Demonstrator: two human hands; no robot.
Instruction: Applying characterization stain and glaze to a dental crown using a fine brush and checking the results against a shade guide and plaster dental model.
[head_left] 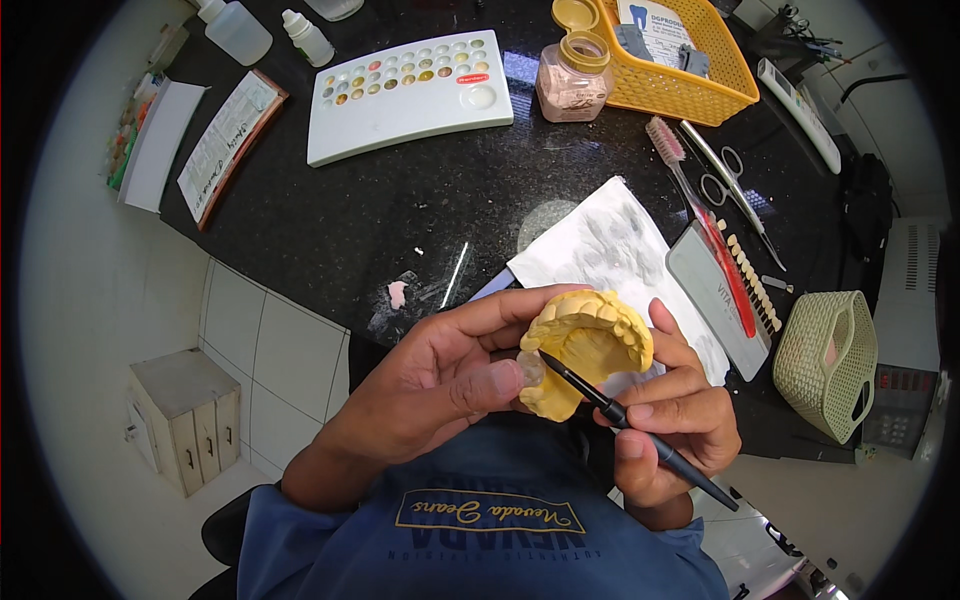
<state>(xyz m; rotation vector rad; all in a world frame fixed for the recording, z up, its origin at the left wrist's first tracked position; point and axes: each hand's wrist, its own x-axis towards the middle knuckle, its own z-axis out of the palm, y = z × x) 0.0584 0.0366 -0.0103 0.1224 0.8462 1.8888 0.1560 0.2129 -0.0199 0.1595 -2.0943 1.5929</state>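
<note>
A yellow plaster dental model [590, 335] with an arch of teeth is held up in front of my shirt. My left hand [430, 380] grips its left side, fingers behind and thumb in front. Beside the thumb tip, a small translucent whitish piece [531, 368] lies against the model's left end. My right hand [690, 420] is closed around a slim black pen-like tool [583, 383], slanting up to the left. The tool's tip meets the model's inner left edge, close to that piece. Fingers of my right hand come near the model's right side.
Beyond my hands, a stained white tissue [600, 240] lies on the black countertop [400, 220]. To its right are a shade guide [715, 300], a red toothbrush [690, 190] and scissors [735, 185]. Farther back stand a white palette [410, 110], a powder jar [575, 85] and a yellow basket [680, 100].
</note>
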